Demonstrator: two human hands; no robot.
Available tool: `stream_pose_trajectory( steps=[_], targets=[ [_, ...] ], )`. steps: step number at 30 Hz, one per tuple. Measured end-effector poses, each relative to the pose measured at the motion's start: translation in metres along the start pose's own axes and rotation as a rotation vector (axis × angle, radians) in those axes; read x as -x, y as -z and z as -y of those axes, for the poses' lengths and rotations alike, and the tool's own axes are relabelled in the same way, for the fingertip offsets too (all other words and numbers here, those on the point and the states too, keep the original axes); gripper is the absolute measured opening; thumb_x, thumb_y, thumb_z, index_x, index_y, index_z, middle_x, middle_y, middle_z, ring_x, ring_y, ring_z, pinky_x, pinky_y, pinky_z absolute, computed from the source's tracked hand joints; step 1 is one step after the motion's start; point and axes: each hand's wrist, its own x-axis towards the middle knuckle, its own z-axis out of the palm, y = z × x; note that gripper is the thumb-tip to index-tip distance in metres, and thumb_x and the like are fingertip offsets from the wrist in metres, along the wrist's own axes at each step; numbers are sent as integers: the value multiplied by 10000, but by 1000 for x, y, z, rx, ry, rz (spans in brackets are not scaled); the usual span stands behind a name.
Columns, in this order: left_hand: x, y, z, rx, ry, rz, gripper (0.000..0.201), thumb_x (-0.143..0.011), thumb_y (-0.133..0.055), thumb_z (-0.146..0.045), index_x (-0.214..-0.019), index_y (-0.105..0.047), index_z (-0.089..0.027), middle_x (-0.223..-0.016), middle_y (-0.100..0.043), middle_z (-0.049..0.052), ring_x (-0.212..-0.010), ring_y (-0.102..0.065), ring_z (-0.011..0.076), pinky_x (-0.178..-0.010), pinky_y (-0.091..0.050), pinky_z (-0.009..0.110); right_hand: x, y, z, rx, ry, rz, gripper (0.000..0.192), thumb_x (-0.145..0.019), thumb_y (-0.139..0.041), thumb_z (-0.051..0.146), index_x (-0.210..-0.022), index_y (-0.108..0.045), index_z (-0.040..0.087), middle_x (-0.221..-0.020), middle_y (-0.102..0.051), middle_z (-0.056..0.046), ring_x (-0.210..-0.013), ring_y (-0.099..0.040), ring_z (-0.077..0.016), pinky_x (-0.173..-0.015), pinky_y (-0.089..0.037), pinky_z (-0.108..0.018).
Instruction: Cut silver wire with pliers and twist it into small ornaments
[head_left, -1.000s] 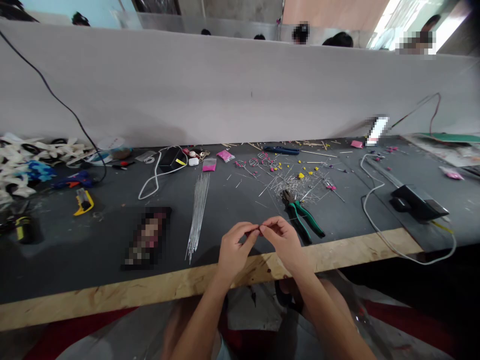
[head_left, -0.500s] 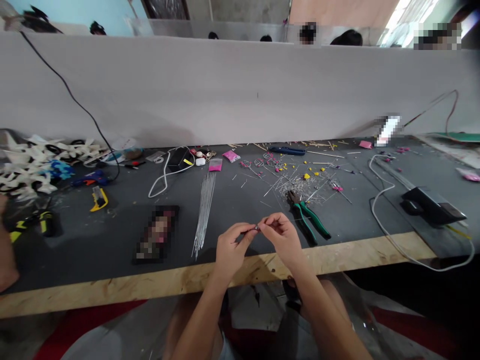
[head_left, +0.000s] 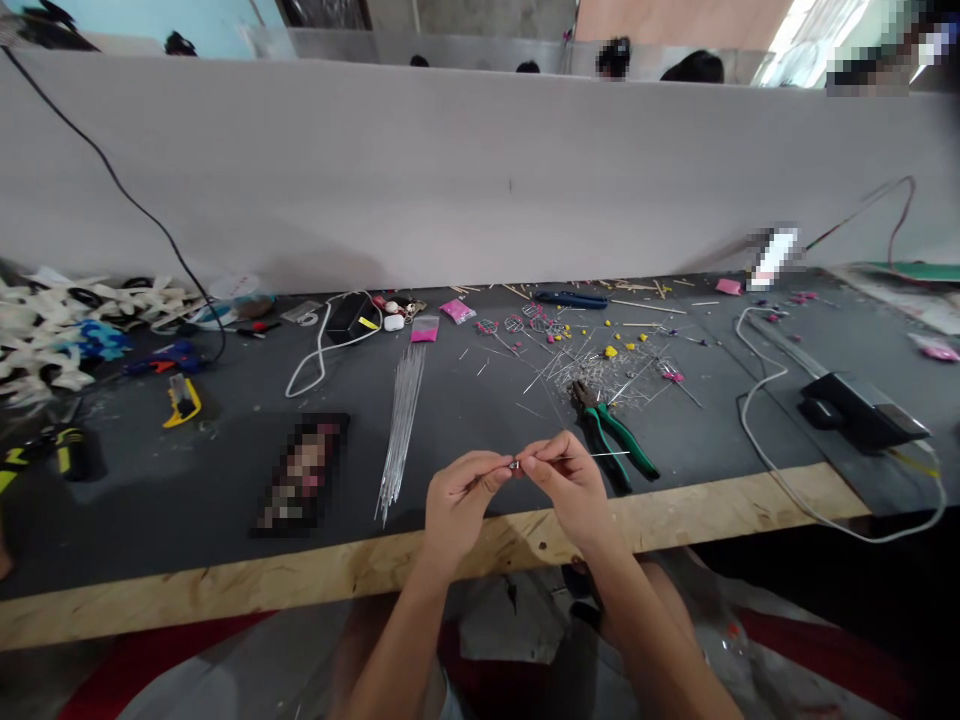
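Note:
My left hand [head_left: 459, 498] and my right hand [head_left: 570, 482] meet fingertip to fingertip just above the near edge of the dark work table [head_left: 225, 470]. Between them they pinch a thin metal wire [head_left: 592, 456] whose free end sticks out to the right past my right hand. A tiny bead-like piece sits on the wire where the fingertips meet. Green-handled pliers [head_left: 611, 432] lie just right of my right hand. A bundle of straight wires [head_left: 401, 425] lies to the left of my left hand.
Cut wire scraps with yellow and pink beads [head_left: 607, 365] litter the table behind the pliers. A white cable [head_left: 757, 420] and black box [head_left: 855, 410] lie at right. A yellow utility knife [head_left: 180, 398], glue gun [head_left: 161, 358] and white strips [head_left: 60, 325] are at left. A white partition [head_left: 480, 170] backs the table.
My hands stay together over the table edge. The wire's free end now shows, sticking out to the right of my right hand. The view shifted slightly.

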Motion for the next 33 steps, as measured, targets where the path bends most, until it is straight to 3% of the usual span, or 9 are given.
stream_pose_trajectory(
  steps=[8,13,18,25,33],
  targets=[
    [1,-4,2,226,84,64,199,-805,-609,-364,-759,-690,-189,-740,-670,44,-666,-621,157,-639,-524,288,3,2,6,-76,-45,62,253,-722,-717,301,-701,-477,225,-714,-662,28,-657,-634,-146,-667,-500,-322],
    [0,-1,-5,-62,51,76,164,-838,-562,-314,-818,-663,-186,-782,-658,40,-717,-607,146,-666,-497,250,4,3,10,36,-62,-3,254,-703,-730,303,-695,-492,217,-767,-661,11,-706,-620,-134,-680,-487,-291],
    [-2,1,-12,-255,27,205,175,-865,-509,-290,-864,-649,-185,-857,-662,34,-791,-603,145,-723,-466,238,4,13,7,217,-35,47,209,-731,-702,290,-703,-513,205,-800,-628,-8,-741,-591,-133,-673,-468,-268],
    [-4,7,-13,-264,173,391,242,-882,-471,-317,-961,-673,-212,-916,-696,30,-816,-620,159,-741,-463,248,4,27,3,450,-5,123,119,-771,-664,254,-738,-561,203,-808,-631,-14,-767,-593,-147,-692,-460,-279],
    [-2,4,-7,-233,200,338,229,-858,-511,-330,-939,-695,-221,-892,-709,18,-769,-625,152,-689,-466,239,4,27,1,420,-62,91,137,-766,-669,279,-745,-557,203,-804,-631,-8,-754,-591,-141,-675,-461,-270]
  ],
)
